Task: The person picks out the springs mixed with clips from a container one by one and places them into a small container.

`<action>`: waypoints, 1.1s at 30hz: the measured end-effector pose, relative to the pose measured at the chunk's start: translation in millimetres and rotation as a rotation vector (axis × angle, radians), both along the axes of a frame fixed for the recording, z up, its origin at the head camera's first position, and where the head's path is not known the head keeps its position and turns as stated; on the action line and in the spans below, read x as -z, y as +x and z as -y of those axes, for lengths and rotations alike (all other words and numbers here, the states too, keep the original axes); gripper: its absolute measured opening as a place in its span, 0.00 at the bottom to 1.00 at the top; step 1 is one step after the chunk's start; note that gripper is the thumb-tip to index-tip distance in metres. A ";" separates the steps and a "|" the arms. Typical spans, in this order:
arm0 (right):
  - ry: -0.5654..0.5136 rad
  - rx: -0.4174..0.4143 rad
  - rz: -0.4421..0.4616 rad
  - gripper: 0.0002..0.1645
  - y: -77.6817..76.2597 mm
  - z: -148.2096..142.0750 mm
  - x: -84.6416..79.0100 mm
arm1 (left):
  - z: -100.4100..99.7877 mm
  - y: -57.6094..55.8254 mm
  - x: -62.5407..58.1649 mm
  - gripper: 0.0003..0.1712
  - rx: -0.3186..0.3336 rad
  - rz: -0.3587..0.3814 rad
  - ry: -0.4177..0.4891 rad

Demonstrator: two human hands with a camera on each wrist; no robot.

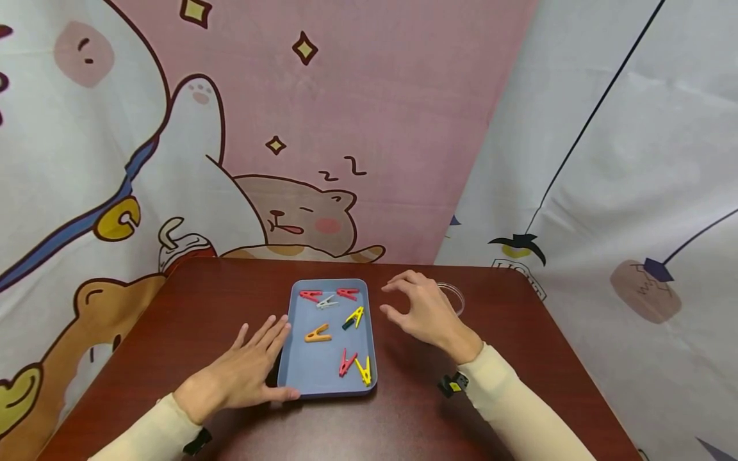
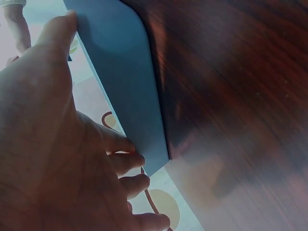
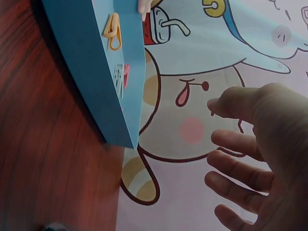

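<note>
A blue-grey tray [image 1: 327,384] lies on the table with several spring clips in it. Two red clips, one of them the left red clip [image 1: 310,295], and a white clip [image 1: 327,302] are at its far end. An orange clip [image 1: 318,333] and a yellow clip [image 1: 355,316] with a dark piece beside it lie mid-tray. Toward the near right are a red clip [image 1: 347,362] and a yellow clip [image 1: 364,371]. My left hand [image 1: 245,368] rests along the tray's left rim, fingers extended, thumb at the near corner. My right hand [image 1: 426,310] hovers right of the tray, fingers loosely bent, holding nothing.
A clear ring-shaped item [image 1: 453,298] lies on the dark wooden table [image 1: 438,422], partly behind my right hand. Beyond the table's far edge hangs a cartoon-printed cloth [image 1: 375,96]. Black wrist mounts show at both sleeves.
</note>
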State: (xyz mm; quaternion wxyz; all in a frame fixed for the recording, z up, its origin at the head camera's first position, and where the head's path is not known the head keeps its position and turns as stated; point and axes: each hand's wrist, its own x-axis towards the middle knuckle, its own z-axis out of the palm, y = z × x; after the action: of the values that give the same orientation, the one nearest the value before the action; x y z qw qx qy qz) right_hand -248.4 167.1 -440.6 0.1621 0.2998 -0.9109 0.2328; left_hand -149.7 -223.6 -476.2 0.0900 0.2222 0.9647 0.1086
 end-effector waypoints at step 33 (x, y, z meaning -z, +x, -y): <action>0.354 -0.112 0.126 0.24 -14.5 72.0 12.4 | 0.6 0.7 0.1 0.80 -0.004 0.007 -0.008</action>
State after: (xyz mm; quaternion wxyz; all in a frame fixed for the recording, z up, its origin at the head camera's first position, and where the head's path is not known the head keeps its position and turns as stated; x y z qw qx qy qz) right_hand -262.9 95.1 -452.9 0.0365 0.3586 -0.9279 0.0956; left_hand -149.0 -224.2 -476.2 0.0939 0.2197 0.9652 0.1058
